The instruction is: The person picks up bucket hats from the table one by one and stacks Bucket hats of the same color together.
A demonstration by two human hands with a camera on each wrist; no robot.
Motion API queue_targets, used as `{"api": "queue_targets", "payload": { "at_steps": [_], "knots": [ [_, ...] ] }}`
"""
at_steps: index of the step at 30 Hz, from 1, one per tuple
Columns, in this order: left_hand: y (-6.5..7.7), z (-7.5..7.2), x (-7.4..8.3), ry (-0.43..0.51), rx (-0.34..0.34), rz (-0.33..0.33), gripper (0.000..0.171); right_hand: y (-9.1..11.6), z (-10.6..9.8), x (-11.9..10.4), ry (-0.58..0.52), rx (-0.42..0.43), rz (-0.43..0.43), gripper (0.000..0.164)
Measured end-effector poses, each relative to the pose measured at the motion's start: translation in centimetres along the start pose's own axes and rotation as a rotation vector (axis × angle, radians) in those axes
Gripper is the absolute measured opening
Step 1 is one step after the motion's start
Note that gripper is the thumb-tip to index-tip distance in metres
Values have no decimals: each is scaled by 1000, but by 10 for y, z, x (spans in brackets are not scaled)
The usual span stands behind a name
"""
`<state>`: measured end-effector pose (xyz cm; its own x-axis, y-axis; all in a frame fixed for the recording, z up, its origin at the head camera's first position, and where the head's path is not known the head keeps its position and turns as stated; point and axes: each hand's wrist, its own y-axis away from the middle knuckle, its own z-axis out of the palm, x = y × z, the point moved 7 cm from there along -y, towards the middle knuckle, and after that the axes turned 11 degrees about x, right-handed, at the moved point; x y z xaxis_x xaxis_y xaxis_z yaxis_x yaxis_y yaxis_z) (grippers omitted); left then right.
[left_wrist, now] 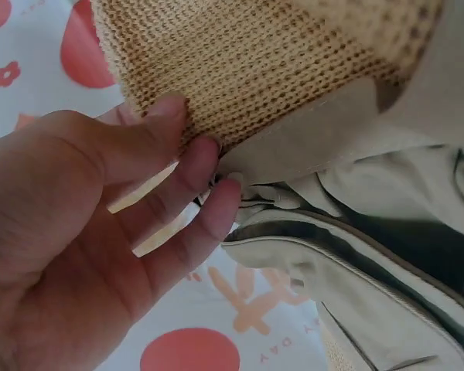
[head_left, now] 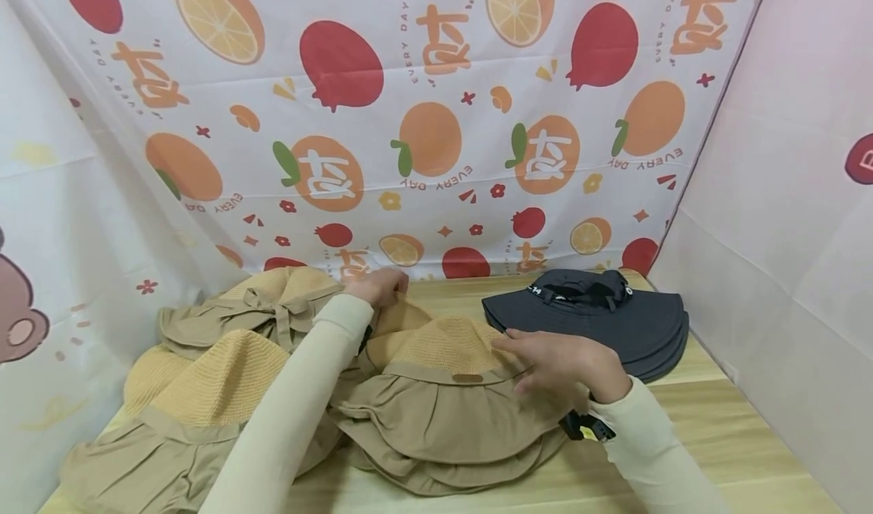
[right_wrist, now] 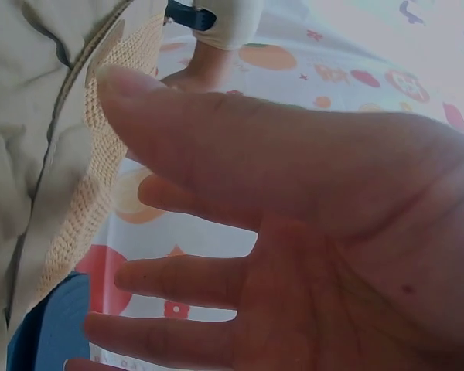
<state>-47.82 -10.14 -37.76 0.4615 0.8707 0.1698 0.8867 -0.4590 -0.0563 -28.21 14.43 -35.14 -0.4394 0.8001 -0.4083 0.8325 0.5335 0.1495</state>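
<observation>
Several beige sun hats with woven straw crowns and pleated fabric brims lie in a stack before me, the front hat (head_left: pixel 443 415) on top. At the back of the stack my left hand (head_left: pixel 378 286) pinches a straw crown (left_wrist: pixel 247 69) between thumb and fingers, as the left wrist view shows. My right hand (head_left: pixel 566 358) is at the right side of the front hat, thumb near its band and fingers along the crown. In the right wrist view those fingers (right_wrist: pixel 185 280) are straight and spread, with the thumb overlapping the woven part (right_wrist: pixel 93 185).
To the left lie more beige hats, one with a bow (head_left: pixel 276 313) and one nearer (head_left: pixel 225 377). A stack of dark wide-brimmed hats (head_left: pixel 586 321) sits at the right rear. The wooden table (head_left: pixel 723 438) meets a fruit-printed cloth (head_left: pixel 436 218) behind.
</observation>
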Motion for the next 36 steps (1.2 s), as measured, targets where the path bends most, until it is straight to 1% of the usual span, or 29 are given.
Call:
{"api": "queue_targets", "payload": {
  "at_steps": [3, 6, 8, 12, 15, 21, 26, 28, 31, 36],
  "knots": [
    [1, -11, 1, 4, 42, 23, 21, 0, 2, -3, 5, -2, -19, 72],
    [3, -26, 1, -23, 90, 5, 18, 0, 4, -5, 9, -10, -34, 70],
    [6, -37, 0, -24, 126, -31, 15, 0, 7, -6, 11, -29, -36, 69],
    [8, -60, -2, -74, 252, -33, 19, 0, 13, -9, 35, -72, -54, 66],
    [10, -74, -6, -117, 334, -32, 20, 1, 15, -10, 66, -86, -68, 62],
    [15, -103, -15, -168, 439, -74, 19, -1, 19, -10, 97, -94, -57, 59],
    [23, -130, -16, -176, 524, -105, 16, -4, 25, -10, 112, -108, -40, 61],
    [28, -141, -14, -189, 572, -108, 18, -5, 27, -11, 113, -108, -30, 63],
    [35, -159, -10, -204, 663, -120, 18, -6, 30, -12, 110, -107, -13, 67],
    [47, -183, -4, -160, 835, -154, 18, -8, 33, -15, 102, -110, -14, 70]
  ]
}}
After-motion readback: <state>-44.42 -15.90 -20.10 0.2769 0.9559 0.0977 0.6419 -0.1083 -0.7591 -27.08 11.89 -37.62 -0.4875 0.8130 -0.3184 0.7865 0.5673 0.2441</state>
